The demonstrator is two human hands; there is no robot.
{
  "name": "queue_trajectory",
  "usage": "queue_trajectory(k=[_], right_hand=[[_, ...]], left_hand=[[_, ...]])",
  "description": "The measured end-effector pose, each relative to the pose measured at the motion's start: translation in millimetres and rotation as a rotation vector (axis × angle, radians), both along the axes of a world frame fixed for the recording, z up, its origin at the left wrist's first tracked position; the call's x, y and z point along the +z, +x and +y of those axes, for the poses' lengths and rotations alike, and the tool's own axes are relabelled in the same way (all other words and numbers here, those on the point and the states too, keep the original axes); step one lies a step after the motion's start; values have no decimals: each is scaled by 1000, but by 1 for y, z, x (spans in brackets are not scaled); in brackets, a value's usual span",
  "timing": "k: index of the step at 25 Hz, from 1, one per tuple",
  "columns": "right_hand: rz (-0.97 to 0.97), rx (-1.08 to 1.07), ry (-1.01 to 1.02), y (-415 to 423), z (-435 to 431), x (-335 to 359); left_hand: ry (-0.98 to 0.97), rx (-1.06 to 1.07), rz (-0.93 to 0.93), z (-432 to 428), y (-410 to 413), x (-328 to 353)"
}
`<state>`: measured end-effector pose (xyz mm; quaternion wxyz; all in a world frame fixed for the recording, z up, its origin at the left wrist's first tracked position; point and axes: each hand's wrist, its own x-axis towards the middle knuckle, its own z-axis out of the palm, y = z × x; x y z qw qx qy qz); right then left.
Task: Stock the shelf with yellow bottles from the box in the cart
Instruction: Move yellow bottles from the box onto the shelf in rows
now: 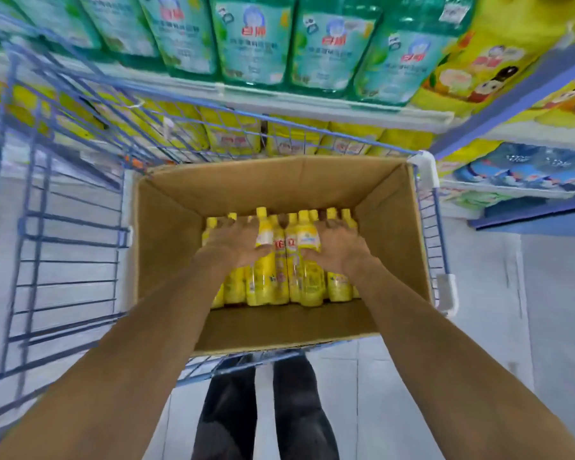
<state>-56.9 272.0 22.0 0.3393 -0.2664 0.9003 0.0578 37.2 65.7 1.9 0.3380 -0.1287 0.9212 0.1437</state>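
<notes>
Box (166, 234) sits in the cart (63, 227), against its right side. Bottles (269, 287) are packed side by side in the box, caps toward the far wall. Left hand (233, 240) and right hand (337, 247) reach in from near, each gripping bottles in the row, with two bottles between them. Shelf (312, 106) runs past the cart's far end, with packs (253, 44) on it and lower stock (233, 134) under it, behind the cart wire. Legs (263, 410) stand near, below the cart's near edge.
</notes>
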Motion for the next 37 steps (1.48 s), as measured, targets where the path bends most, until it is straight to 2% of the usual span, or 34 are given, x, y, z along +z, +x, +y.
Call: queue_trajectory(k=[5,13,17,20,23,28,32,37], right_hand=[[-44,-75,-46,-16,-8,-78],[49,-220,-144,-23,-22,-122],[-54,-416,-245,-28,-27,-132],[-162,-497,-397,-20,-31,-127],[-183,-515,-524,-18,-30,-104],[-178,-585,-739,-39,-26,-16],[-177,-579,-891,-52,-24,83],[-13,-513,-1133,-75,-28,237]], left_hand=[[94,169,-59,16,-18,-80],[203,611,109,20,-27,-137],[304,834,72,17,-32,-147],[477,918,122,16,-25,-134],[630,871,210,11,-19,-100],[778,740,377,-11,-34,-8],[836,654,448,-25,-51,102],[839,521,650,-28,-80,255]])
